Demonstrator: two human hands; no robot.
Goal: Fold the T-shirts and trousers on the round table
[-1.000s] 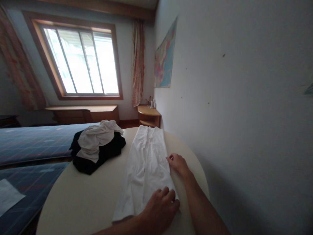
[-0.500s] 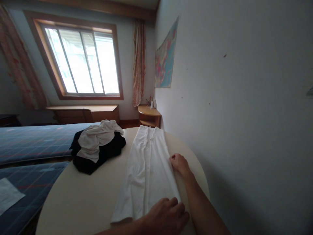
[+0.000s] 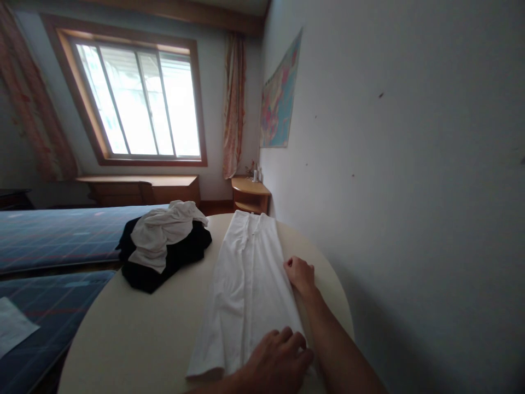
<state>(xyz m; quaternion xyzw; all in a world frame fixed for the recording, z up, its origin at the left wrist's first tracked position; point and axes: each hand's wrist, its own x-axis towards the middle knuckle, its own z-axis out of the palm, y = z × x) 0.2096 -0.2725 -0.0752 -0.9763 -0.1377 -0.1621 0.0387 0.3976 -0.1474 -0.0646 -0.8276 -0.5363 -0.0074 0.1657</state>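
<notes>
A long white garment (image 3: 233, 295) lies flat on a round cream table (image 3: 123, 339), with a seam-like line running down its length. The frames do not settle what kind of garment it is. At its near right corner, my left hand (image 3: 281, 358) is closed with curled fingers over the edge; the fingertips are partly hidden. Farther along the same right edge, my right hand (image 3: 301, 275) pinches the fabric between thumb and fingers. Both forearms reach in from the bottom of the view.
A crumpled pale grey cloth (image 3: 164, 230) rests on a black cloth (image 3: 151, 279) at the table's left. Blue plaid beds (image 3: 61, 235) stand beyond it. The wall (image 3: 410, 219) is close on the right. A small corner shelf (image 3: 250, 189) stands behind the table.
My left hand has shifted slightly up and left at the garment's near edge. The right hand stays almost in place, and the garment has barely moved.
</notes>
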